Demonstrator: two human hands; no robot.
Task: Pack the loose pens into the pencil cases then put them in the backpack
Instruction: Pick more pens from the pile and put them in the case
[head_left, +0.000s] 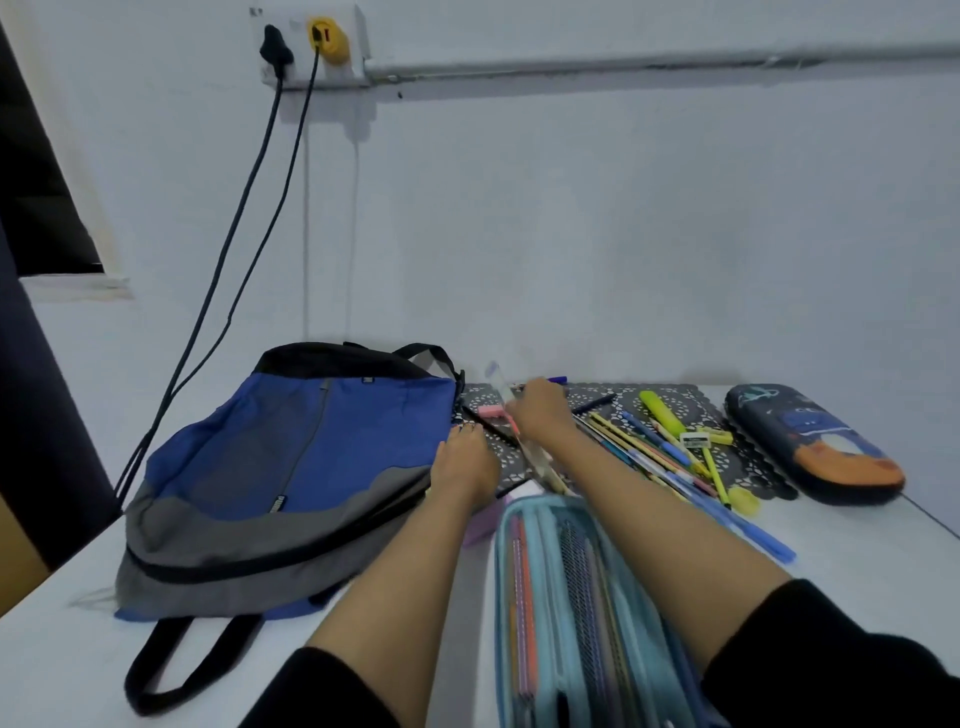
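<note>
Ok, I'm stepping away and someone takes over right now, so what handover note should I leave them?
Left hand: open, resting flat on the mat beside the backpack.
Right hand: grips what looks like a clear ruler, blurred.
Light-blue pencil case lies open, partly filled.
Dark pencil case looks closed, on the right.
Left: many loose pens to pack, then both cases into the backpack.

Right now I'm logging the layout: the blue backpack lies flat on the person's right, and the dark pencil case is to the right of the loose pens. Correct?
Wrong side. The head view shows the blue backpack lying flat on the person's left. The dark pencil case is indeed to the right of the loose pens.
</note>
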